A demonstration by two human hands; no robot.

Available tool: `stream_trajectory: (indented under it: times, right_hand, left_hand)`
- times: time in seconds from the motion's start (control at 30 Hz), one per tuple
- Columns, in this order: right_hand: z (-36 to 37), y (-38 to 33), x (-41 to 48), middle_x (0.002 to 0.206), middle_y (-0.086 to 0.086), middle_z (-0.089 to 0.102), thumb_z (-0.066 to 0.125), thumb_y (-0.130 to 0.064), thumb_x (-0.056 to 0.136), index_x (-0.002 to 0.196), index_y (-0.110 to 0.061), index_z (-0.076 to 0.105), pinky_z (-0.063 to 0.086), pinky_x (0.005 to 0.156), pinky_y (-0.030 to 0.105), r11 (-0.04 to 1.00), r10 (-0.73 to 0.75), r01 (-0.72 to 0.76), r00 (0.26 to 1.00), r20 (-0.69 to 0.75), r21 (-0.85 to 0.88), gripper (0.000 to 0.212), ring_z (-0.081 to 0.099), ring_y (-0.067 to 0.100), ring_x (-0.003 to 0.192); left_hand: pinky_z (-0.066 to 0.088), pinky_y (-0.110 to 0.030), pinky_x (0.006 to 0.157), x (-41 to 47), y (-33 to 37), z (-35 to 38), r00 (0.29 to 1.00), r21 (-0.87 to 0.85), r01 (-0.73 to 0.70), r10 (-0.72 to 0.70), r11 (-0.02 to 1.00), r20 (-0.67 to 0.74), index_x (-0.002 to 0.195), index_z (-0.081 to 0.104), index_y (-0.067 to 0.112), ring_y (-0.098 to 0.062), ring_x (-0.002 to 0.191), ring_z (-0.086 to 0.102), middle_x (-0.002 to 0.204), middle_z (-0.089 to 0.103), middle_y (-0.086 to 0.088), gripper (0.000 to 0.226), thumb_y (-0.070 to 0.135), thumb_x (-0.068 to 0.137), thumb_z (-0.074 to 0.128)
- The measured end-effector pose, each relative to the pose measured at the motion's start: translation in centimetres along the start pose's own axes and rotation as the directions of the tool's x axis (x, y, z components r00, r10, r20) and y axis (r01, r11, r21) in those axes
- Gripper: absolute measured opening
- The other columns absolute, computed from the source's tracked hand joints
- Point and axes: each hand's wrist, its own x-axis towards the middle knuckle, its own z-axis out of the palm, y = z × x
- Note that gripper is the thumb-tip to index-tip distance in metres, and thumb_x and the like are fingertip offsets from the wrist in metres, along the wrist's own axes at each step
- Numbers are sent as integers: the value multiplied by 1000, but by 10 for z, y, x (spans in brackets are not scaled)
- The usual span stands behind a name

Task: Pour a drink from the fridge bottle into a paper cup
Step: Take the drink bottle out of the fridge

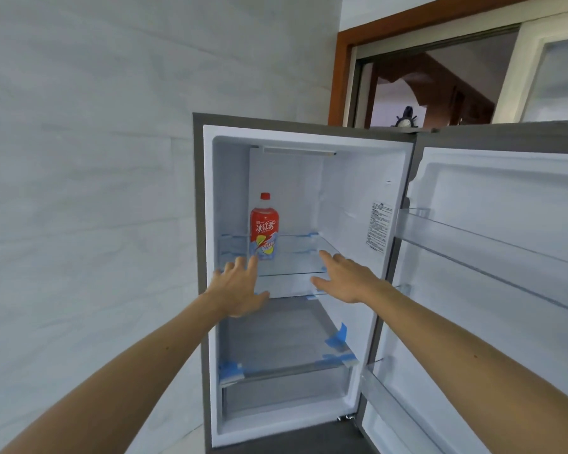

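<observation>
Bottle [264,229]: standing upright on glass shelf [300,258], centre frame.
Left hand [240,288]: reaching just below it, fingers spread, gripping nothing.
Right hand [345,278]: hovering centre-right, fingers straight, empty.

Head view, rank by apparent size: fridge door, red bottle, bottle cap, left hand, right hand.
1. fridge door
2. left hand and right hand: alike, unranked; nearness to the camera inflates both
3. red bottle
4. bottle cap
</observation>
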Motion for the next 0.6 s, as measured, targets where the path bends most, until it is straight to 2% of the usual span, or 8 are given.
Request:
stream_trajectory:
  times: [0.23,0.6]
  right_hand:
    - [20,28,44,156,15,31,40,-55,99,157,-17,8,40,105,46,998,-58,55,997,60,44,76,39,35,138]
    - [37,39,114,159,13,28,40,-55,100,156,-19,8,41,104,47,991,-110,105,993,52,82,74,42,35,136]
  left_hand:
    - [31,-57,115,44,6,14,998,-10,64,-64,998,23,156,3,18,-39,144,33,162,20,-13,91,62,92,50]
    - [34,-58,113,105,-9,36,994,-67,107,-105,992,28,155,8,19,-37,141,37,161,22,-10,88,59,92,53]
